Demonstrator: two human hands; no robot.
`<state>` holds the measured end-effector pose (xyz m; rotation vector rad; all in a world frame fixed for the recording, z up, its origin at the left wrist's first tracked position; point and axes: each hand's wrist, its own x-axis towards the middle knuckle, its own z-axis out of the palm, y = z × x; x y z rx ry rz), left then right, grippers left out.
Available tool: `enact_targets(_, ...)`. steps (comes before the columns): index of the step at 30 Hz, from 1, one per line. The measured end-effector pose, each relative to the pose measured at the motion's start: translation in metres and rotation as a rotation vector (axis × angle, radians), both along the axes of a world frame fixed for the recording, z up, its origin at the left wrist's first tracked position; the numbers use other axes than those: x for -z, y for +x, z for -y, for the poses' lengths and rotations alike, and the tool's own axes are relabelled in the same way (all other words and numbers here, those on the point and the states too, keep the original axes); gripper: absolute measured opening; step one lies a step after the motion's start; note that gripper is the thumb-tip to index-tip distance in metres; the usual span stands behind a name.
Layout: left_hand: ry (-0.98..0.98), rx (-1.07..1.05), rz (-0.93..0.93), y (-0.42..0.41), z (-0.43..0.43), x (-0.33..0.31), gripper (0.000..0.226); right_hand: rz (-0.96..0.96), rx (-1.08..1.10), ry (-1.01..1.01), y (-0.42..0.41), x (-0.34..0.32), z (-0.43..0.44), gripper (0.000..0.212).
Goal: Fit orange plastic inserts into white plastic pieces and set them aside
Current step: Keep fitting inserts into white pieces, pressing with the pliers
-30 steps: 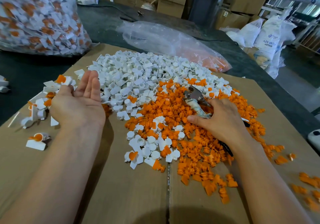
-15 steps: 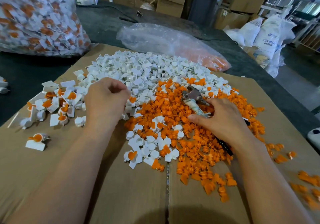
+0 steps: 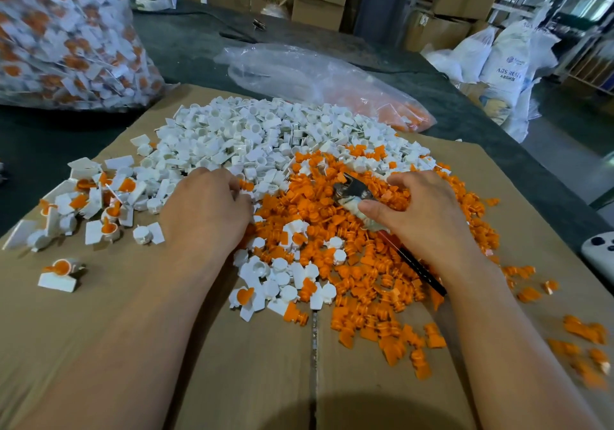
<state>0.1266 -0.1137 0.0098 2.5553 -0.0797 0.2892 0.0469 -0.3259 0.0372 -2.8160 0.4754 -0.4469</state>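
Note:
A heap of white plastic pieces (image 3: 252, 137) covers the far middle of the cardboard sheet (image 3: 99, 346), and a spread of orange inserts (image 3: 365, 283) lies in front of it to the right. Fitted white-and-orange pieces (image 3: 99, 203) sit in a loose group at the left. My left hand (image 3: 206, 210) lies knuckles-up where the white and orange heaps meet, fingers curled down into the parts; what they hold is hidden. An orange insert (image 3: 246, 185) shows at its fingertips. My right hand (image 3: 422, 210) grips pliers (image 3: 352, 190), whose metal jaws point left over the orange inserts.
A big clear bag of fitted pieces (image 3: 66, 37) stands at the back left. A flatter clear bag with orange inserts (image 3: 332, 80) lies behind the heaps. A white device (image 3: 601, 250) sits at the right table edge. Loose orange inserts (image 3: 584, 333) lie near right.
My left hand was flat and open by the fitted pieces, then curled and moved right to the edge of the orange inserts. My right hand stayed on the pliers, shifting slightly.

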Motion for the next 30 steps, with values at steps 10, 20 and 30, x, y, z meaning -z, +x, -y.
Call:
enact_targets(10, 0.009, 0.034, 0.029, 0.005, 0.001, 0.006, 0.017, 0.021, -0.030, 0.040, 0.001, 0.002, -0.001, 0.058)
enact_targets(20, 0.054, 0.065, -0.001, 0.003, 0.001, 0.004, 0.016, 0.174, -0.116, 0.092, -0.001, -0.001, -0.004, 0.033)
enact_targets(30, -0.222, 0.103, 0.140, -0.001, 0.003, 0.000, 0.024, 0.305, -0.293, 0.112, -0.003, -0.003, -0.015, 0.009)
